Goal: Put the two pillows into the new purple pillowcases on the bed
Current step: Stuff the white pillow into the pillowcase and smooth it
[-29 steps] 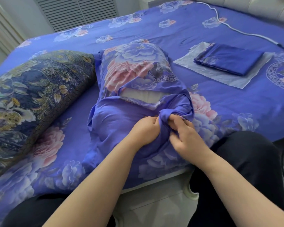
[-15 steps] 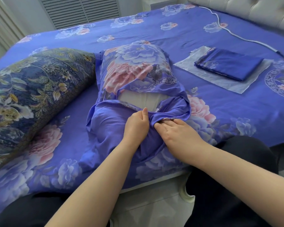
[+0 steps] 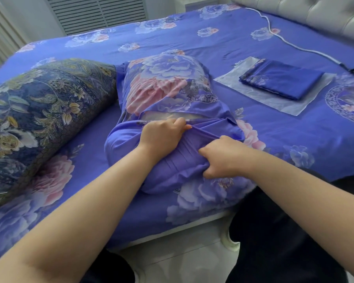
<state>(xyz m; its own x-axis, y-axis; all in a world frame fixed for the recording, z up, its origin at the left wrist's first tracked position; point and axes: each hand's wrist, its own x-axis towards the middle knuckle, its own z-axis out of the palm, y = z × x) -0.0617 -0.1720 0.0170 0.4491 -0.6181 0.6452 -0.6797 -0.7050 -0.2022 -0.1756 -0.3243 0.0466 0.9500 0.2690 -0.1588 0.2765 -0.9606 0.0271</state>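
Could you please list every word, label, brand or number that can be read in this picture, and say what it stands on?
None: no readable text shows anywhere.
The purple pillowcase, the folded pillowcase on its clear bag, the dark pillow and the bedsheet carry only floral patterns.

A wide bed (image 3: 223, 37) is filling most of the view, wearing a blue-purple sheet printed with pale and pink peonies. A tufted grey headboard (image 3: 315, 15) is running along the edge at two o'clock. A white cable (image 3: 290, 42) is trailing across the sheet beside it. At eleven o'clock a grey louvred panel (image 3: 96, 13) is standing against a pale wall (image 3: 25, 17). At six o'clock a light, glossy floor (image 3: 182, 266) is showing below the white bed frame (image 3: 225, 235). Soft daylight is falling evenly.
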